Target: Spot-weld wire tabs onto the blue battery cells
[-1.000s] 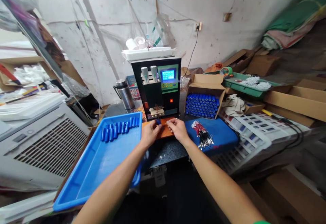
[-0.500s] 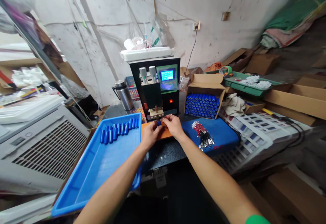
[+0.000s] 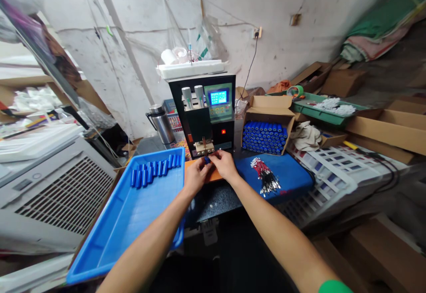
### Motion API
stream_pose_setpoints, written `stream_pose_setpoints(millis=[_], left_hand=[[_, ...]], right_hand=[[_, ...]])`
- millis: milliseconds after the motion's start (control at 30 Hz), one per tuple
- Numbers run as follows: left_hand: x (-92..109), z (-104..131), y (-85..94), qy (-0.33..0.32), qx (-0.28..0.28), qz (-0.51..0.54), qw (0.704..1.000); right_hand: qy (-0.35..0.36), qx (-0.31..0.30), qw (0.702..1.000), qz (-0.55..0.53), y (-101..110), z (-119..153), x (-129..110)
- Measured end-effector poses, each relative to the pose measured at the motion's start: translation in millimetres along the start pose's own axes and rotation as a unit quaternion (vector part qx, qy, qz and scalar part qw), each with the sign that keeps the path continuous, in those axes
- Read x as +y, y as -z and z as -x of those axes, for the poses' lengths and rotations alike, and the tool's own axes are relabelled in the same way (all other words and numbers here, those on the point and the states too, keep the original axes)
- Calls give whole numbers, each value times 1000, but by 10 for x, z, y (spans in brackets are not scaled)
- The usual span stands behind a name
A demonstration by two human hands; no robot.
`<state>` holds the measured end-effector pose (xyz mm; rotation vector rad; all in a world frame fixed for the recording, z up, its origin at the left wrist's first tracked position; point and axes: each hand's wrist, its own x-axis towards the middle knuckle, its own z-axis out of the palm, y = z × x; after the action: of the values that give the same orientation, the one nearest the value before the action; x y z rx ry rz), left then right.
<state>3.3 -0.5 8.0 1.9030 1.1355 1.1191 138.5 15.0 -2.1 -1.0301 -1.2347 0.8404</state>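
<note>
One blue cylinder (image 3: 207,160) is sitting pinched in the left hand (image 3: 195,172) before the machine (image 3: 199,124). The right hand (image 3: 225,164) is curving inward there, grip unclear.

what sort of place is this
Probably a small assembly workshop: a black machine with a lit screen, a cardboard box packed with blue cylinders, and a bundle of red and black wires.

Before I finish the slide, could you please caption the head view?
Left hand holding a blue cylinder at the machine, right hand close by, blue tray to the left.
</note>
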Motion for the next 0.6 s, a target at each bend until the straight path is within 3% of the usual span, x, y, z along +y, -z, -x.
stream_pose_setpoints(millis=[600], left_hand=[[-77,-21,-8,-4,10,-4,1000]], right_hand=[[10,-13,999,33,17,2,-52]])
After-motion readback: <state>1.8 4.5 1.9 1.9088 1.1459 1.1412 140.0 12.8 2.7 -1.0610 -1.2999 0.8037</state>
